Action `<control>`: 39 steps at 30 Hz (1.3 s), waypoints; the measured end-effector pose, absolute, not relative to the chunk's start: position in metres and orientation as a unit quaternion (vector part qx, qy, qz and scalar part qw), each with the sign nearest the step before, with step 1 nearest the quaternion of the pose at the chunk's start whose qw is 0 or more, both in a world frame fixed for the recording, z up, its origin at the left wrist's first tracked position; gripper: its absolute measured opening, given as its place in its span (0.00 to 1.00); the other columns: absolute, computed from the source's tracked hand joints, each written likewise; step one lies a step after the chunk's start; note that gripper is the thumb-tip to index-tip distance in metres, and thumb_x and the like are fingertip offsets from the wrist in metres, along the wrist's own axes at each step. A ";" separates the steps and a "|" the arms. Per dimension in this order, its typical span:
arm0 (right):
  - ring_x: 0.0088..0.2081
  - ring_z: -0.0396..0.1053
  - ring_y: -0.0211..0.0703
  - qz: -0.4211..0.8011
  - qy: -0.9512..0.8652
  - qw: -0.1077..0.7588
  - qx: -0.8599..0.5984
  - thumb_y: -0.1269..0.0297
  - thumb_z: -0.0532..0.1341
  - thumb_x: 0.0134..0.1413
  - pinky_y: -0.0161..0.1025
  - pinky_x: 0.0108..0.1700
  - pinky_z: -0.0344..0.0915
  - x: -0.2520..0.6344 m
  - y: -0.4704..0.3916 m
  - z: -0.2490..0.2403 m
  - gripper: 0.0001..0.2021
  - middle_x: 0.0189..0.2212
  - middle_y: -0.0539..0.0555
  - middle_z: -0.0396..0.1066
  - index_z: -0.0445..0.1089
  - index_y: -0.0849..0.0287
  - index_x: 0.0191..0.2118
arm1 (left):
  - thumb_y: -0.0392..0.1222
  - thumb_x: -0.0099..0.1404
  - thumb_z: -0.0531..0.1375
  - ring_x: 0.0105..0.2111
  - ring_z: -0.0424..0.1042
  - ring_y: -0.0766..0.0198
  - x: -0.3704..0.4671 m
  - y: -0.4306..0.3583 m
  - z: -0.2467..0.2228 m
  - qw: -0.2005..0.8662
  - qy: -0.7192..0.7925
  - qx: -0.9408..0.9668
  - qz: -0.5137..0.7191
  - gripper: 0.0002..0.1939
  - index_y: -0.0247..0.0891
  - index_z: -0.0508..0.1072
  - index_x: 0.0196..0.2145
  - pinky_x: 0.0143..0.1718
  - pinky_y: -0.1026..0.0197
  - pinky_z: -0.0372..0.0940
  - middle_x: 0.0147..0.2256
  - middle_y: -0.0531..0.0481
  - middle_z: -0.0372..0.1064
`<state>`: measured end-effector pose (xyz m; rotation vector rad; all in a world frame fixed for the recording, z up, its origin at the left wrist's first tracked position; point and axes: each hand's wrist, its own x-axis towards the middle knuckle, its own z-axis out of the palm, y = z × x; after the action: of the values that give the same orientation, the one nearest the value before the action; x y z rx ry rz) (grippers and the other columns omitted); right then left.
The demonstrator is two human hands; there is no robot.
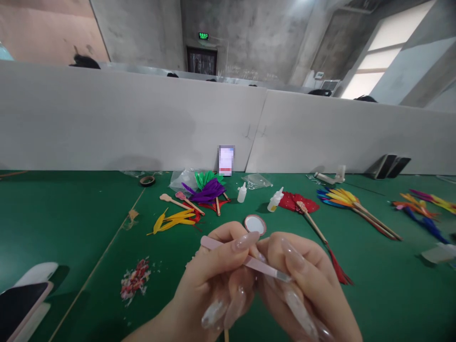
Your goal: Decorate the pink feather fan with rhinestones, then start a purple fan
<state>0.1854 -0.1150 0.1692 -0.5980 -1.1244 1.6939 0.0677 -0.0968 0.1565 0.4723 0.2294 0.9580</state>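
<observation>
My left hand (pixel 210 280) and my right hand (pixel 302 280) meet at the bottom centre, both closed on pale pink tweezers (pixel 249 260) that run from upper left to lower right between the fingers. A thin wooden stick (pixel 226 335) pokes out below my left hand. Just beyond the fingers lies a small round mirror (pixel 255 223) on the green table (pixel 71 223). What the tweezer tips hold is hidden by my fingers.
Yellow feathers (pixel 174 219), purple and green feathers (pixel 208 189), two glue bottles (pixel 242 192) (pixel 275 199), a red fan with a tassel (pixel 302 205) and colourful feather fans (pixel 351 202) lie beyond. A pile of scraps (pixel 135 282) and a phone (pixel 21 306) are at left. A white partition (pixel 142 118) backs the table.
</observation>
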 end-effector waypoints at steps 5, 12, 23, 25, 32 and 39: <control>0.11 0.38 0.27 0.700 -0.478 0.474 -0.238 0.47 0.53 0.56 0.30 0.13 0.36 0.187 -0.114 0.172 0.21 0.09 0.41 0.44 0.56 0.57 0.21 | 0.38 0.54 0.63 0.11 0.56 0.77 0.068 -0.097 0.161 0.865 0.104 0.194 0.450 0.08 0.35 0.69 0.21 0.14 0.74 0.47 0.12 0.57 0.59; 0.11 0.38 0.26 0.701 -0.477 0.485 -0.213 0.51 0.53 0.58 0.29 0.12 0.36 0.188 -0.114 0.168 0.19 0.10 0.40 0.43 0.56 0.57 0.22 | 0.39 0.54 0.63 0.11 0.55 0.77 0.068 -0.099 0.157 0.868 0.095 0.195 0.446 0.08 0.35 0.70 0.22 0.14 0.75 0.49 0.11 0.57 0.59; 0.12 0.45 0.27 0.752 -0.426 0.473 -0.171 0.54 0.54 0.59 0.29 0.13 0.40 0.186 -0.117 0.171 0.18 0.12 0.42 0.47 0.55 0.57 0.23 | 0.41 0.52 0.65 0.15 0.57 0.77 0.068 -0.098 0.163 0.854 0.129 0.200 0.463 0.11 0.33 0.68 0.19 0.20 0.75 0.56 0.13 0.57 0.56; 0.13 0.45 0.27 0.745 -0.428 0.474 -0.190 0.52 0.54 0.59 0.29 0.14 0.40 0.185 -0.118 0.171 0.17 0.13 0.43 0.50 0.56 0.57 0.23 | 0.43 0.52 0.64 0.16 0.57 0.77 0.066 -0.098 0.163 0.843 0.132 0.220 0.473 0.11 0.33 0.69 0.20 0.20 0.74 0.56 0.14 0.56 0.57; 0.13 0.45 0.28 0.703 -0.466 0.499 -0.199 0.52 0.50 0.61 0.31 0.15 0.41 0.183 -0.116 0.170 0.18 0.14 0.44 0.55 0.57 0.57 0.24 | 0.43 0.56 0.62 0.16 0.57 0.77 0.059 -0.099 0.161 0.810 0.131 0.271 0.504 0.09 0.36 0.71 0.23 0.21 0.74 0.56 0.15 0.56 0.59; 0.14 0.48 0.29 0.694 -0.458 0.524 -0.186 0.53 0.51 0.60 0.30 0.15 0.44 0.186 -0.115 0.168 0.15 0.15 0.44 0.53 0.59 0.57 0.26 | 0.47 0.53 0.64 0.10 0.52 0.78 0.051 -0.107 0.172 0.725 0.235 0.350 0.544 0.12 0.37 0.70 0.22 0.12 0.74 0.44 0.11 0.57 0.58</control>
<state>0.1859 -0.1145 0.1675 -0.4454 -1.0967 1.6604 0.0515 -0.1068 0.1724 0.7715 0.5176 1.2007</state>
